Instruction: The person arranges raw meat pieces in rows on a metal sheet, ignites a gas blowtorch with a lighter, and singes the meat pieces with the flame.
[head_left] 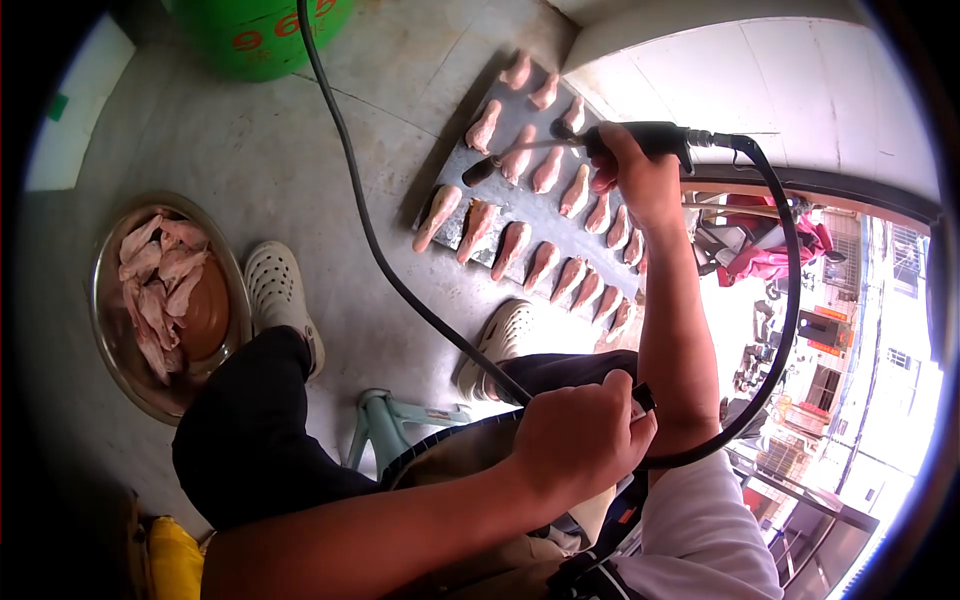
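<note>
Grey flr (280,200), stained & scuffed, w/ thin straight seams nr the top. White tiled wall (740,80) upper rt; white panel (85,110) w/ small green patch (58,107) upper L. Pale-green plastic stool (378,430) on flr, btm ctr, partly hidden. Rt side = opening w/ dark frame (935,290), giving onto a street: bldgs (800,415) w/ barred window (843,262), red-pink cloth-like stuff (775,258) nr the opening, metal framework (845,512) btm rt. Strong daylight there, blown out white at far rt; indoors much dimmer, corners black.
</note>
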